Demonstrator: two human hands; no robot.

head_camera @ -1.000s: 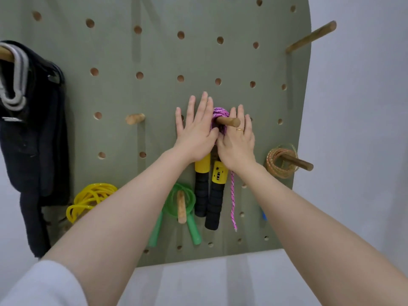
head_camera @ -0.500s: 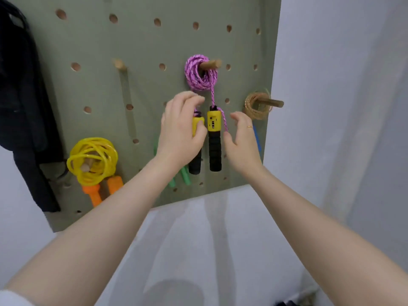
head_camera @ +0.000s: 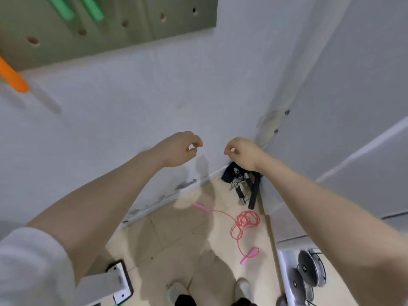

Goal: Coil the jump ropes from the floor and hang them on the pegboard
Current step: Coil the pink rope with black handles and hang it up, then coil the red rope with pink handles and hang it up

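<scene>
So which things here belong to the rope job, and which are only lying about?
For the job:
- pink jump rope loose on the floor
- pegboard
- left hand and right hand, both empty

Lying about:
- dark clutter in the corner
- weight plates

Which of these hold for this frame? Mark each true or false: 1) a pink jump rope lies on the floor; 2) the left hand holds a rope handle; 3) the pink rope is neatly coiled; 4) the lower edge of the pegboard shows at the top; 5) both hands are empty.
1) True: the pink jump rope lies on the tiled floor.
2) False: the left hand holds nothing; its fingers hang loosely curled.
3) False: it sprawls in a loose tangle, with its handles lying apart.
4) True: the pegboard edge shows at the top left.
5) True: the right hand is empty as well.
</scene>
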